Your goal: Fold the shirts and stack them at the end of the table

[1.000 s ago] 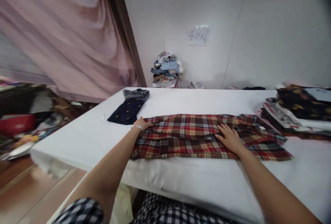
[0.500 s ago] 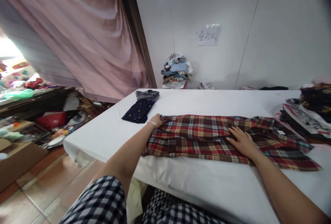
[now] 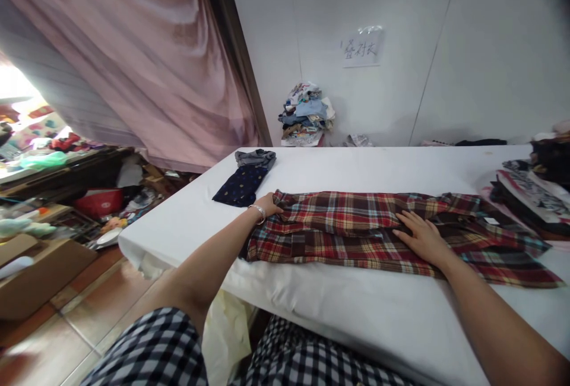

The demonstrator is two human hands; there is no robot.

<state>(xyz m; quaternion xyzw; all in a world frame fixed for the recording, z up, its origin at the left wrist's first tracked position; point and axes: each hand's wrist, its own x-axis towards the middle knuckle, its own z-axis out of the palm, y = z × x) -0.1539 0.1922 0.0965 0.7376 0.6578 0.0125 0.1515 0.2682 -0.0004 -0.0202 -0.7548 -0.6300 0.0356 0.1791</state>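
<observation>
Head view: a dusty-pink curtain [image 3: 133,59] hangs in soft folds at the left. On the white cloth-covered counter [image 3: 187,225] lies a small folded navy dotted garment [image 3: 243,184]. Just beside it the left hand [image 3: 268,203], bangle at the wrist, pinches the left end of a red plaid shirt [image 3: 347,225] of soft woven cloth. The shirt lies flat in a long band, its long axis running left to right along the counter's near edge. The right hand [image 3: 423,236] rests open, palm down, on its middle. Folded clothes [image 3: 529,190] are stacked at the right.
</observation>
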